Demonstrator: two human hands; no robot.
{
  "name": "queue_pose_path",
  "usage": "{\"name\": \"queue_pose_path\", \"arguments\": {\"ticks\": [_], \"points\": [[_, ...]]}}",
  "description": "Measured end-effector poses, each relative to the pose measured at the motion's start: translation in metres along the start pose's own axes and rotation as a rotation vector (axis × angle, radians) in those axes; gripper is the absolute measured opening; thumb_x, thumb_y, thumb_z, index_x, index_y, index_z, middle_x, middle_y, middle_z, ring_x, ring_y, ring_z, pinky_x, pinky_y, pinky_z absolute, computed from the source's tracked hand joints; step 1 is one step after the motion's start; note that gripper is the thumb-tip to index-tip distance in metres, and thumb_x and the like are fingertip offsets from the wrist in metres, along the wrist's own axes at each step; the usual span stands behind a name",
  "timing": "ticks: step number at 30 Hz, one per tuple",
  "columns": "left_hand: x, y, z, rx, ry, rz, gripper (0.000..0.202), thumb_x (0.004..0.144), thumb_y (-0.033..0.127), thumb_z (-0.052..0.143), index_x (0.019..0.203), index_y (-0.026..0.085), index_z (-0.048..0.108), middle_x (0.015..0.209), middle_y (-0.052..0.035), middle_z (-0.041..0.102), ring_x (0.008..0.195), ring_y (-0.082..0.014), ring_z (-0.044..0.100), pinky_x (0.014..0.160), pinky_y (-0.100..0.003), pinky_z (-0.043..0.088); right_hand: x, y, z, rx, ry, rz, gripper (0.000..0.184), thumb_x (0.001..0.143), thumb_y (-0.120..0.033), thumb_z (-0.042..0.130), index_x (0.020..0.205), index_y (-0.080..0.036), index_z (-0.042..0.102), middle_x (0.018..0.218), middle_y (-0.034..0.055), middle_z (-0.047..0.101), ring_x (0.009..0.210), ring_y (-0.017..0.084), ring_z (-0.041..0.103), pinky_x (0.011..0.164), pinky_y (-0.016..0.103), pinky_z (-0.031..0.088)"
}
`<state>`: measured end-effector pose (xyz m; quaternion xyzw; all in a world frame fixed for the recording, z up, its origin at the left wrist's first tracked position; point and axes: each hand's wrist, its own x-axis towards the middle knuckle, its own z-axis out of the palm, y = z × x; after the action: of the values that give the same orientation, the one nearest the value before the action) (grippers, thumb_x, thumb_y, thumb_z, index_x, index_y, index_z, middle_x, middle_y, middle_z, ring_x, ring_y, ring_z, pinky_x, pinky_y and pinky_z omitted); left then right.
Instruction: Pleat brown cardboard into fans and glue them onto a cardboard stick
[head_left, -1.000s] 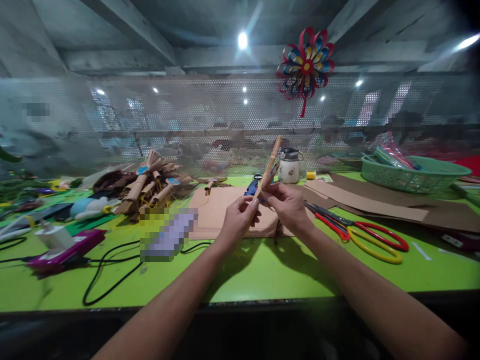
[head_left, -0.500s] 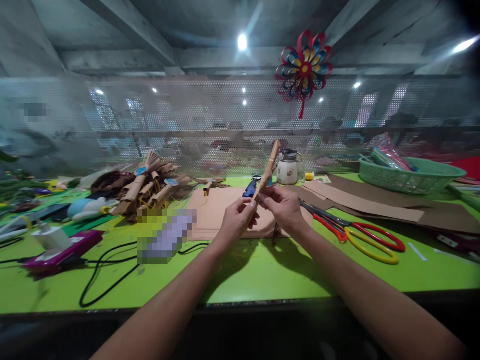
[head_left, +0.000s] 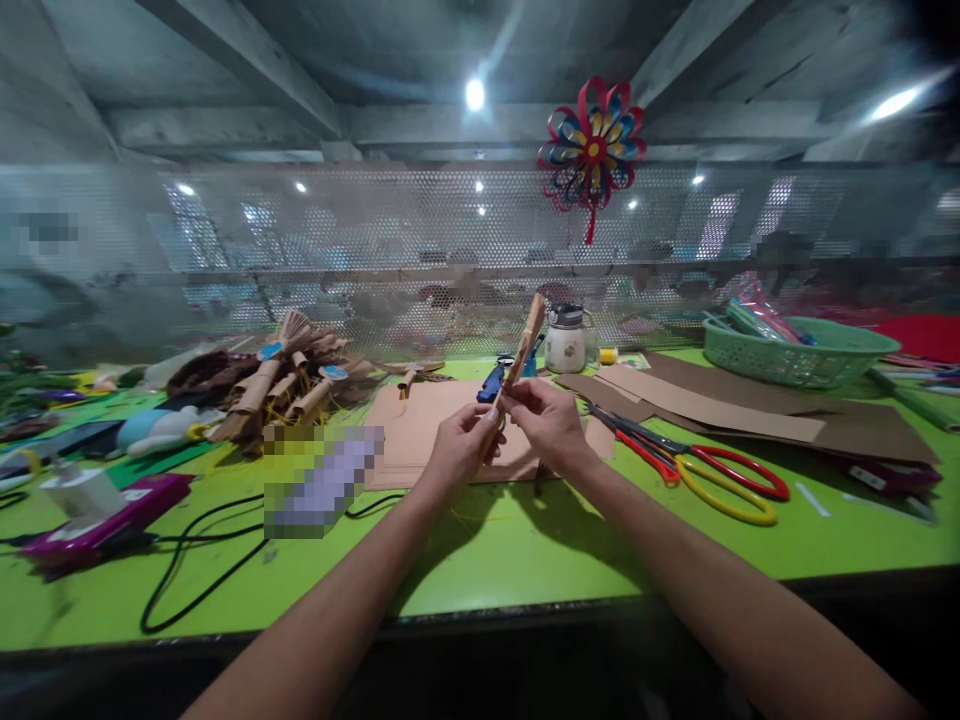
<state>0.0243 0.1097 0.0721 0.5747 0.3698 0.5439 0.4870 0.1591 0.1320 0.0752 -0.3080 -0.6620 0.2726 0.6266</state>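
Note:
A narrow, folded brown paper piece (head_left: 529, 335) stands tilted up to the right, held above the table. My left hand (head_left: 463, 442) is closed around its lower end, thumb on top. Close beside it, my right hand (head_left: 553, 422) pinches the same paper just above, fingers bent; their tips are partly hidden. Under both hands lies a stack of light brown paper sheets (head_left: 401, 425). Behind the held paper is a blue-handled tool (head_left: 492, 384), partly covered. Scissors with red and yellow handles (head_left: 727, 500) rest right of my right hand.
Bundled folded-paper pieces (head_left: 292, 385) are heaped at the left, near a purple power strip (head_left: 142, 515) with a black cable. A white jar (head_left: 565, 345) stands at the back. To the right are brown card strips (head_left: 720, 405) and a green basket (head_left: 795, 355).
Both hands keep their hold on the folded paper, with slight finger movement. The whole scene has shifted a little left and down in view.

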Motion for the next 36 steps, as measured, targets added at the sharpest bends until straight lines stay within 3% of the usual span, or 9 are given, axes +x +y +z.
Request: {"name": "queue_pose_path", "arguments": {"ticks": [11,14,23,31,36], "points": [[0.001,-0.001,-0.002,0.046,-0.024,0.001,0.037,0.077,0.047,0.062,0.091,0.012,0.060,0.059,-0.0009,0.058,0.048,-0.0103,0.051,0.046,-0.021,0.040,0.000,-0.002,-0.001,0.001,0.006,0.003,0.018,0.075,-0.034,0.065,0.080,-0.018,0.065,0.072,0.0026,0.064,0.064,0.015,0.058,0.061,0.027,0.047],[0.002,-0.002,-0.004,0.000,-0.036,-0.015,0.034,0.079,0.045,0.061,0.091,0.013,0.059,0.060,-0.0009,0.059,0.048,-0.0100,0.051,0.046,-0.020,0.040,0.001,-0.006,-0.008,0.026,-0.007,0.004,0.019,0.073,-0.034,0.067,0.081,-0.018,0.065,0.073,0.0032,0.065,0.064,0.015,0.058,0.061,0.027,0.048],[0.003,-0.002,-0.012,-0.263,-0.152,-0.091,0.029,0.079,0.041,0.062,0.090,0.015,0.056,0.066,-0.0031,0.061,0.051,-0.0092,0.053,0.044,-0.017,0.038,0.009,-0.015,-0.021,0.097,0.142,0.111,0.027,0.070,-0.042,0.068,0.070,-0.016,0.061,0.057,-0.0016,0.056,0.052,0.011,0.051,0.048,0.023,0.045],[0.000,0.007,-0.015,-0.431,-0.211,-0.192,0.026,0.080,0.034,0.062,0.095,0.014,0.056,0.065,-0.0017,0.058,0.047,-0.0067,0.049,0.041,-0.014,0.037,0.004,-0.006,-0.016,0.068,-0.012,0.083,0.039,0.080,-0.050,0.058,0.062,-0.016,0.058,0.052,-0.0030,0.049,0.045,0.009,0.044,0.044,0.022,0.037],[0.001,0.012,-0.021,-0.524,-0.254,-0.233,0.017,0.083,0.027,0.056,0.092,0.014,0.053,0.064,-0.0013,0.055,0.046,-0.0066,0.047,0.040,-0.013,0.035,0.011,0.010,-0.025,-0.023,-0.002,0.110,0.038,0.078,-0.050,0.059,0.061,-0.016,0.058,0.050,-0.0027,0.048,0.046,0.010,0.043,0.044,0.022,0.036]]}}
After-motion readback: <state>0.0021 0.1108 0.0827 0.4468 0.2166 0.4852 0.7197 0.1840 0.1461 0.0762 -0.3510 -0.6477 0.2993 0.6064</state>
